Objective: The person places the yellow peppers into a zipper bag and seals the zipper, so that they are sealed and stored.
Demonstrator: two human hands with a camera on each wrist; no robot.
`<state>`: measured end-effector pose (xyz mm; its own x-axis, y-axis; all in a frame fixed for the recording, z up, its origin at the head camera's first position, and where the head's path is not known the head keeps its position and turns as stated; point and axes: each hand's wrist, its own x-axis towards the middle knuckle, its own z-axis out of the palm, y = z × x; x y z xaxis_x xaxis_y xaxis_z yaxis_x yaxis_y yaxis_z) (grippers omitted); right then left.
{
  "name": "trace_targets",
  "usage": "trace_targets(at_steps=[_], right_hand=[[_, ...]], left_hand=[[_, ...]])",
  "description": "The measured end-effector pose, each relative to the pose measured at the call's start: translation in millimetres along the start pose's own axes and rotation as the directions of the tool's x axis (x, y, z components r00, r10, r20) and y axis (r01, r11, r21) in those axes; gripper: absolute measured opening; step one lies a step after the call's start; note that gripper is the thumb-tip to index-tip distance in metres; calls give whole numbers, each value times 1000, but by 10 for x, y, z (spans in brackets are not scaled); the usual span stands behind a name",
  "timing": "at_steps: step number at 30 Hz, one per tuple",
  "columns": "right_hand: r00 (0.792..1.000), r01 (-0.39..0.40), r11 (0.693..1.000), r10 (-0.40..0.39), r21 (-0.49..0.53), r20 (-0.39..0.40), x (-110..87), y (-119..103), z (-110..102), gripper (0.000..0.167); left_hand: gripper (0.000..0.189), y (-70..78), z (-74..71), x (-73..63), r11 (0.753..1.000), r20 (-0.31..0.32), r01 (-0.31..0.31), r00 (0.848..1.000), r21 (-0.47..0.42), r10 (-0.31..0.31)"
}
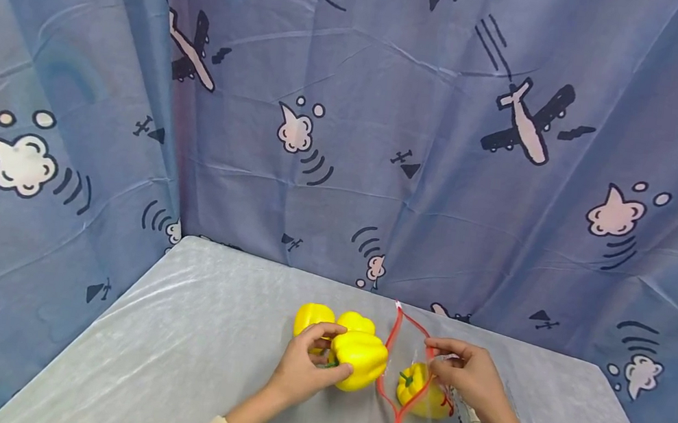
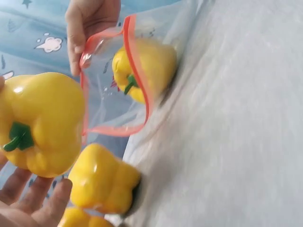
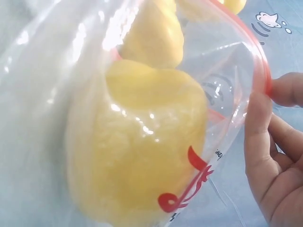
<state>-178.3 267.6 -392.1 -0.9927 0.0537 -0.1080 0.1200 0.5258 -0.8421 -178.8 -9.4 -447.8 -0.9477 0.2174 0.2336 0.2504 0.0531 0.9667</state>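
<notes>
Head view: what I see filling most of the room is a blue curtain (image 1: 354, 68) printed with planes, stars and clouds, and before it a pale bench (image 1: 189, 334). On the bench sits a clear bag (image 2: 134, 61), its red rim pulled apart into a wide mouth. The person's right hand (image 1: 467, 373) has that rim pinched between thumb and fingers on the far side from the other hand. Their left hand (image 1: 307, 367) grips a yellow pepper (image 1: 360, 362), fingers and thumb curled round it and parted by about its width; it is held just beside the bag's mouth, outside, and whether it touches the rim I cannot tell. One pepper (image 2: 156, 66) already lies inside the bag, on its side. Behind the held one, two more, a left pepper (image 1: 314, 316) and a back pepper (image 1: 356, 321), rest on the bench near each other. Smallest of all are the green stem (image 2: 20, 136) on the held pepper, turned toward the left palm, and the green stem (image 2: 131, 83) on the bagged one, facing the mouth.
</notes>
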Motion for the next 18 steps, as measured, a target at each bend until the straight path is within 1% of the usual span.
trace_targets(at_steps=[8, 13, 18], right_hand=[[1000, 0, 1000, 0, 13, 5, 5, 5, 4, 44], [1000, 9, 1000, -9, 13, -3, 10, 22, 9, 44], [1000, 22, 1000, -22, 19, -3, 9, 26, 8, 43]], left_hand=[[50, 25, 216, -4, 1000, 21, -9, 1000, 28, 8], [49, 14, 314, 25, 999, 44, -16, 999, 32, 14], [47, -4, 387, 68, 996, 78, -38, 996, 76, 32]])
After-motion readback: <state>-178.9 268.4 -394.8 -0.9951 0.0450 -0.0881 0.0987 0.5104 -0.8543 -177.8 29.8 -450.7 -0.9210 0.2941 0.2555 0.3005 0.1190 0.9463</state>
